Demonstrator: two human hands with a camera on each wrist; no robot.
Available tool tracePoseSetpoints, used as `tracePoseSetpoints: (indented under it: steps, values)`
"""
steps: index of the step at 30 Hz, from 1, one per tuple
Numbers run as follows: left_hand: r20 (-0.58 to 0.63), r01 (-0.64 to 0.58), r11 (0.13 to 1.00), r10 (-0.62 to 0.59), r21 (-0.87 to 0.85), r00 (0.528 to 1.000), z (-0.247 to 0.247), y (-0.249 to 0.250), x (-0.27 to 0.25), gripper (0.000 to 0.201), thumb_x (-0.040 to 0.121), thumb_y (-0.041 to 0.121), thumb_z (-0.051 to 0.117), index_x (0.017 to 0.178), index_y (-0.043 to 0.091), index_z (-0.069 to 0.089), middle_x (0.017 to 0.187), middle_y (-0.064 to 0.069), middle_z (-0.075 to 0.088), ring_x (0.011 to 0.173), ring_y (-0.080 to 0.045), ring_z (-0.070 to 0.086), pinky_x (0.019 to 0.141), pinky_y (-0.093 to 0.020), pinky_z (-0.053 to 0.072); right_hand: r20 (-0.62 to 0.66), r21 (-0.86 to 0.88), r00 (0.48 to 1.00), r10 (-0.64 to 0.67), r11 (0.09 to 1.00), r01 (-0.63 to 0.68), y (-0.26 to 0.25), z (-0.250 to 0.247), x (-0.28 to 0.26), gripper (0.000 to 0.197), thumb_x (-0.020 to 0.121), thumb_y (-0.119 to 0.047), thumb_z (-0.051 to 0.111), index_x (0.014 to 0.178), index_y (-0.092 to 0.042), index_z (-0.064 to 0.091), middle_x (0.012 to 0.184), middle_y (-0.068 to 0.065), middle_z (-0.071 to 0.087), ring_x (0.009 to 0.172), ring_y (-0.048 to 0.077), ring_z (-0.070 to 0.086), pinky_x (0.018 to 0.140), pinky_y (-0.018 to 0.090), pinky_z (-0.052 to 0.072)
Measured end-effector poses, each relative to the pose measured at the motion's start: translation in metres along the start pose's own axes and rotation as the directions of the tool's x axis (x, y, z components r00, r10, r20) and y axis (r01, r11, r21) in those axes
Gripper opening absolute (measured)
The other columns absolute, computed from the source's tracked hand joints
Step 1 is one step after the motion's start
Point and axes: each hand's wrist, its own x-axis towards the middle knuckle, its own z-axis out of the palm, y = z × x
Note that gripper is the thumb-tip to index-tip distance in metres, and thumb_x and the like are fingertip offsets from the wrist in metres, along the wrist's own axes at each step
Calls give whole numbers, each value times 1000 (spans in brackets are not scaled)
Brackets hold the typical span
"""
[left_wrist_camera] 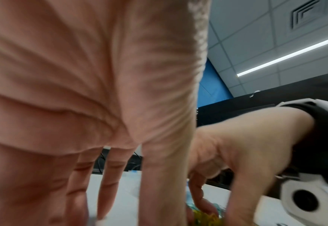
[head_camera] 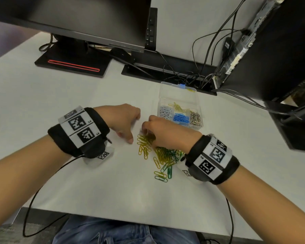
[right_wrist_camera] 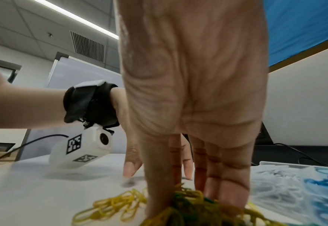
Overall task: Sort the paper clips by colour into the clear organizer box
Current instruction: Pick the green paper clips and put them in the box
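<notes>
A loose pile of yellow and green paper clips [head_camera: 158, 154] lies on the white table, in front of the clear organizer box [head_camera: 159, 110]. The box stands with its lid up and holds white clips [head_camera: 165, 111], yellow clips [head_camera: 177, 106], blue clips [head_camera: 180, 118] and silver clips [head_camera: 195, 118] in separate compartments. My right hand [head_camera: 153, 131] reaches down into the pile's far end; in the right wrist view its fingers [right_wrist_camera: 227, 183] are straight and press among the clips [right_wrist_camera: 188, 203]. My left hand [head_camera: 128, 127] is just left of the pile, its straight fingers [left_wrist_camera: 110, 183] touching bare table and holding nothing.
A monitor stand with a red outline [head_camera: 69, 64] sits at the back left. A tangle of cables [head_camera: 192, 74] and a dark computer tower [head_camera: 262, 50] crowd the back right. The table's front edge [head_camera: 130, 218] runs close to my lap.
</notes>
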Motion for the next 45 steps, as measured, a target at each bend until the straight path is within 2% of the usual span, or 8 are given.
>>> tracePoseSetpoints:
  steps: [6,11,14,18,22,31,39,45]
  values:
    - [-23,-121,992,122,40,992,13,15,3,67,59,27,88,108,20,42,96,2,47,89,-19,54,76,-34,51,-99,90,995,5,996,4,6,0,1,16,85,-2,57,95,-10,67,96,10,65,88,24,60,72,28,46]
    - [-24,-161,981,164,112,986,16,21,3,71,62,29,86,117,14,45,98,0,45,90,-19,49,76,-32,47,-159,413,977,142,908,-65,24,-9,3,9,73,1,72,79,-5,73,79,6,69,71,15,61,63,20,49]
    - [-29,-167,979,171,113,985,17,21,4,68,64,29,85,119,17,47,99,0,45,94,-20,49,77,-33,46,-178,657,951,254,750,-78,34,-14,-3,5,73,5,73,75,1,71,70,15,62,54,18,59,51,20,52]
    - [-46,-174,979,180,108,983,19,21,5,63,65,29,84,117,19,50,97,1,47,94,-21,53,79,-36,49,-146,834,943,299,549,-45,46,-17,-13,7,74,8,72,80,7,69,70,19,63,57,25,61,62,33,58]
    - [-53,-187,977,193,99,980,18,22,7,58,65,27,84,113,19,53,97,1,49,95,-22,53,80,-37,49,-128,905,938,321,424,-22,52,-17,-19,9,75,11,70,82,6,67,68,15,62,50,14,62,53,21,56]
    - [-251,-347,913,292,-213,923,2,31,7,37,77,37,76,106,17,66,95,6,67,73,0,56,63,-9,40,-134,930,943,303,368,14,54,-13,-27,10,73,11,71,80,4,68,69,13,64,55,16,62,57,21,57]
    - [-187,-259,665,178,-700,966,10,39,12,26,75,4,77,100,3,68,70,-3,67,54,-2,58,50,-11,42,-149,943,941,303,331,42,51,-13,-31,15,71,14,71,82,5,68,67,10,68,57,18,66,59,22,57]
    - [-232,-221,705,82,-674,969,3,30,12,18,74,1,77,91,3,71,59,3,65,47,3,55,45,-7,38,-179,921,880,440,390,-8,61,-26,-28,8,73,12,71,79,7,68,67,13,66,53,15,65,59,23,59]
